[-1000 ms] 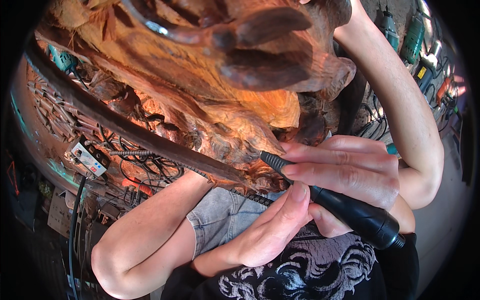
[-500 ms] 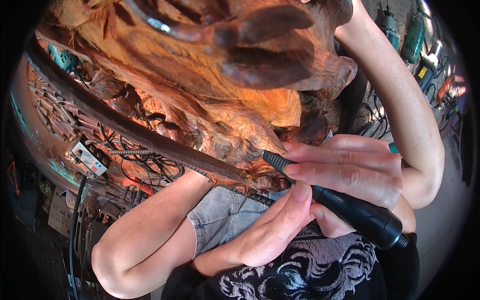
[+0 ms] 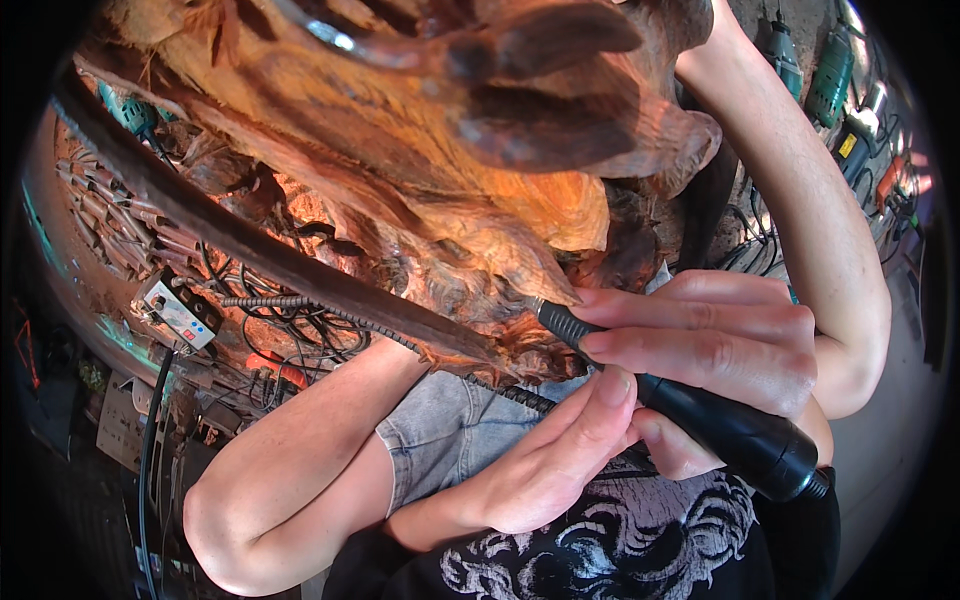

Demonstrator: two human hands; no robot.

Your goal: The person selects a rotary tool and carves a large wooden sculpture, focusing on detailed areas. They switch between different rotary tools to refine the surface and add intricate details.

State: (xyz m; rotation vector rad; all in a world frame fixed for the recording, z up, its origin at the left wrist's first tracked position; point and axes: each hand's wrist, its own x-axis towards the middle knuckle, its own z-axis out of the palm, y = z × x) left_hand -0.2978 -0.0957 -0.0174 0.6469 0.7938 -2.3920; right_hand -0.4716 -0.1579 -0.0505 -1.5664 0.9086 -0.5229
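Nearest are a black shirt [image 3: 600,555] with a pale swirling print and, beyond it, grey denim shorts [image 3: 450,435] with frayed hems. Above the shirt, the right hand [image 3: 735,345] is closed around a black handpiece [image 3: 730,425], two fingers stretched along its upper side toward the front. The left hand [image 3: 555,455] comes in from the lower left, its thumb raised against the tool just behind the ribbed neck; its other fingers are largely hidden, so whether it grips cannot be told.

The handpiece lies slantwise — threaded end toward the lower right, ribbed neck and short metal tip toward the upper left. That tip meets the edge of a large reddish-orange wood carving [image 3: 390,170], which fills the upper middle with grooves, ridges and darker, smoother lobes. A long, dark curved bar [image 3: 250,250] crosses its left side, with a ribbed flexible cable [image 3: 515,397] running near its lower end.

Farther left, a small control box [image 3: 180,312] sits beside tangled black cords [image 3: 310,335] and a red object [image 3: 278,372]. Beyond it lie a heap of slim brown rods [image 3: 115,205] and a teal tool [image 3: 125,108]. At the far right are a green power tool [image 3: 830,80] and a dark one with a yellow label [image 3: 850,147].
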